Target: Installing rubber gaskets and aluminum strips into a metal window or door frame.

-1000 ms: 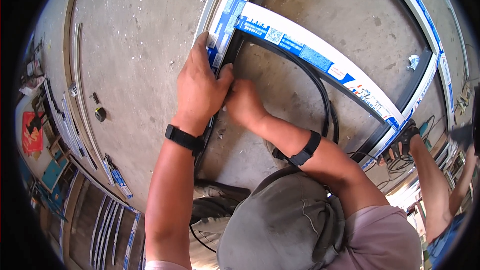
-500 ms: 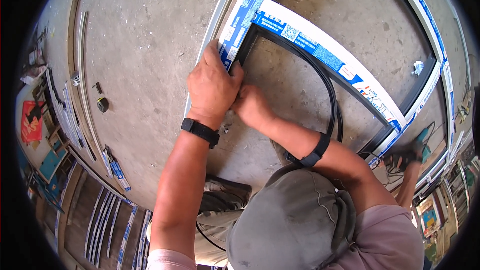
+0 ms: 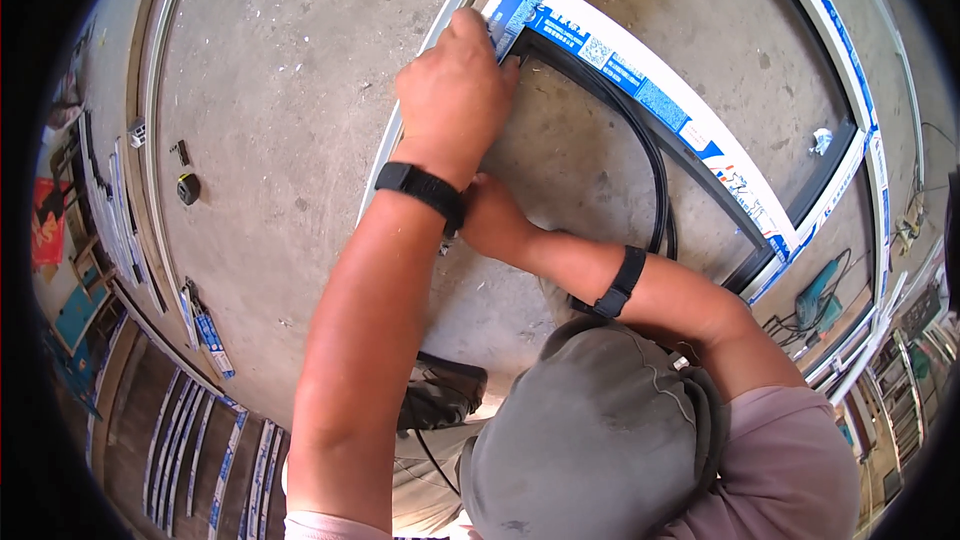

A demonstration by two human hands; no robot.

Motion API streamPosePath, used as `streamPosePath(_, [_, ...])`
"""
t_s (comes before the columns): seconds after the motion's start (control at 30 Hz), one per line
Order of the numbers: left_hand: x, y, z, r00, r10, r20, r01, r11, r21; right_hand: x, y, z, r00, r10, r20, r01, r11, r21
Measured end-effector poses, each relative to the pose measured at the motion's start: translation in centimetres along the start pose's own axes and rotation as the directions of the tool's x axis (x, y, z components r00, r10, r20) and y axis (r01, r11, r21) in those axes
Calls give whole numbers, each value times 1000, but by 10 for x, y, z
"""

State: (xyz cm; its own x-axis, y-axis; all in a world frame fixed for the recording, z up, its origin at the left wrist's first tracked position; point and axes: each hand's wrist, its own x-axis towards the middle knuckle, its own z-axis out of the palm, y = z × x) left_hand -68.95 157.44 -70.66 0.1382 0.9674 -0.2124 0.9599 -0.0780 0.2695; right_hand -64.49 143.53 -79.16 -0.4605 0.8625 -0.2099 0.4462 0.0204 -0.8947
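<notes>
A large metal frame (image 3: pixel 690 130), wrapped in blue and white protective film, lies on the concrete floor. My left hand (image 3: pixel 455 90) is wrapped over its left side bar, just below the joint with the crossbar, thumb on the inner edge. Close behind the left wrist is my right hand (image 3: pixel 495 220), curled closed; its fingertips and whatever they hold are hidden. A black rubber strip (image 3: pixel 655 165) runs in a double loop from that inner corner, along the crossbar, and down behind my right forearm. Both wrists wear black bands.
On the floor to the left lie a tape measure (image 3: pixel 187 188) and long thin bars (image 3: pixel 160 90). Several film-wrapped profiles (image 3: pixel 175 440) lie at the lower left. A teal power tool (image 3: pixel 820 290) with a cable is at the right, and a crumpled white scrap (image 3: pixel 822 140) rests by the frame.
My left hand has slid up along the side bar toward the crossbar joint. The right hand stays low, now partly behind the left wrist. Another person's limb has left the power tool area.
</notes>
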Motion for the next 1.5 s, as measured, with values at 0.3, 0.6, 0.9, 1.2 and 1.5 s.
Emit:
streamPosePath(0.3, [7,-2,-5,999,46,23,-47,999,14,11,-17,-11,881,403,248,-467,650,600])
streamPosePath(0.6, [2,-9,-5,991,115,74,-117,993,13,15,-22,-34,881,333,336,-472,585,659])
streamPosePath(0.9, [-6,-14,-5,987,77,143,-84,996,41,14,-11,-15,889,350,295,-457,651,606])
streamPosePath(1.2, [-21,-17,-10,986,71,152,-80,995,53,3,-24,-13,840,476,261,-499,488,716])
streamPosePath(1.5, [-39,-27,-8,988,29,153,-41,996,79,2,-16,-6,884,409,229,-424,492,760])
